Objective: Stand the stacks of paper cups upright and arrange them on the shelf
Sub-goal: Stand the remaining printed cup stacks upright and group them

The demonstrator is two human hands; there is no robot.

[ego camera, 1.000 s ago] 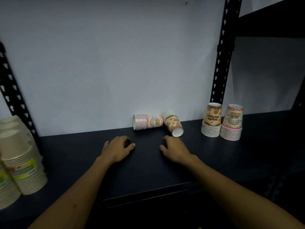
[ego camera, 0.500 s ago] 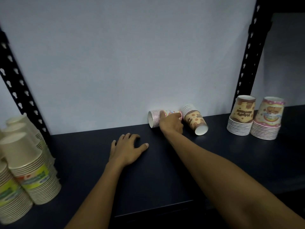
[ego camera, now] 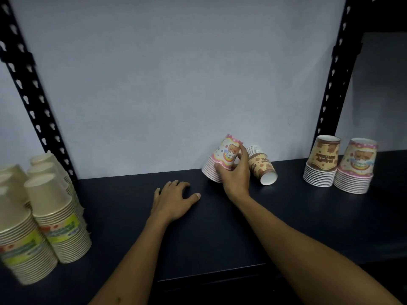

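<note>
My right hand point(ego camera: 234, 175) grips a pink stack of paper cups point(ego camera: 222, 159) near the back wall and holds it tilted, rims down on the dark shelf point(ego camera: 220, 227). Just right of it a brown stack of paper cups point(ego camera: 262, 168) lies on its side, open end toward me. My left hand point(ego camera: 174, 200) rests flat on the shelf, fingers spread, holding nothing. At the right, a brown stack point(ego camera: 323, 165) and a pink stack point(ego camera: 356, 167) stand upright, rims down, side by side.
Several tall stacks of beige cups point(ego camera: 44, 219) stand at the shelf's left end. Black perforated uprights rise at the left point(ego camera: 33, 102) and right point(ego camera: 334, 69). A pale wall closes the back. The shelf's front edge point(ego camera: 211, 276) runs below my forearms.
My right hand reached forward from the shelf, took hold of the lying pink stack and tipped it up to a tilt. My left hand stayed on the shelf.
</note>
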